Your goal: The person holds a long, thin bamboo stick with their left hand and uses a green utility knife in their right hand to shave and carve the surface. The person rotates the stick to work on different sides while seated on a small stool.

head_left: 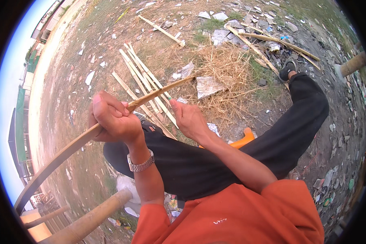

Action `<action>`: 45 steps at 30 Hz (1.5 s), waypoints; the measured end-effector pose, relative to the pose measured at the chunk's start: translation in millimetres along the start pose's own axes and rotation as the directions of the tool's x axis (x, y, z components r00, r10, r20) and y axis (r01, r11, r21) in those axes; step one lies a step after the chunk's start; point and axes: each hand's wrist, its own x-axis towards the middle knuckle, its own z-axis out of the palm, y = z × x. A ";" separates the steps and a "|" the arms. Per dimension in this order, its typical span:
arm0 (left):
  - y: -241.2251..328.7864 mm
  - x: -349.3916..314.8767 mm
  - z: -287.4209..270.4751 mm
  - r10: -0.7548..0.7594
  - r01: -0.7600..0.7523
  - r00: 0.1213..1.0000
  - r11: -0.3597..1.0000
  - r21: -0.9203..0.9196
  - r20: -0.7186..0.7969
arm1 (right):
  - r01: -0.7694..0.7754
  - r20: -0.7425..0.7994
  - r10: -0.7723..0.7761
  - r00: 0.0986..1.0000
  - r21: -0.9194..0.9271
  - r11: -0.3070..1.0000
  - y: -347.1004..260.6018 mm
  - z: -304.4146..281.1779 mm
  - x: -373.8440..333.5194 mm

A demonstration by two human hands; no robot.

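My left hand [114,118] is closed round a long, narrow bamboo strip [75,142]. The strip runs from the lower left, through the fist, up toward the straw, and bends in the fisheye view. My right hand [191,122] is just below the strip's far part, its fingers curled and the thumb along the top. A small bit of green shows at its thumb tip, but what those fingers hold is hidden. Beyond both hands, several split bamboo strips [144,77] lie side by side on the ground, partly behind the held strip.
Loose straw shavings [227,69] surround a pale flat slab [209,86]. An orange curved piece [244,140] lies between my legs. Bamboo poles [272,38] and broken tiles [221,36] lie at the far right. A thick round pole [93,211] stands close at lower left.
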 end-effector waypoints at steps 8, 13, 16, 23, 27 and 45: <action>0.1 6.1 -9.6 -0.079 0.079 0.997 0.993 -0.085 0.004 | -0.144 0.041 0.147 0.988 -0.052 0.988 29.8 -2.7 13.0; -0.5 4.6 10.7 -0.005 0.009 0.996 0.999 0.038 -0.089 | -0.088 -0.086 0.083 0.993 -0.053 0.995 38.3 18.1 23.3; -3.3 11.9 2.3 -0.025 0.030 0.996 0.998 0.057 -0.090 | -0.101 -0.022 0.100 0.995 -0.054 0.993 37.7 19.9 29.6; -7.5 13.2 -3.5 -0.039 0.037 0.998 0.999 -0.027 -0.050 | -0.244 0.049 0.246 0.968 -0.034 0.969 38.9 8.6 31.3; -7.6 9.9 -2.6 -0.060 0.059 0.998 0.998 -0.033 -0.037 | -0.178 0.086 0.177 0.981 0.002 0.984 35.0 10.7 25.5; -6.6 10.7 1.7 -0.069 0.070 0.993 0.998 0.003 -0.098 | -0.186 0.001 0.187 0.982 -0.115 0.976 80.0 26.0 58.0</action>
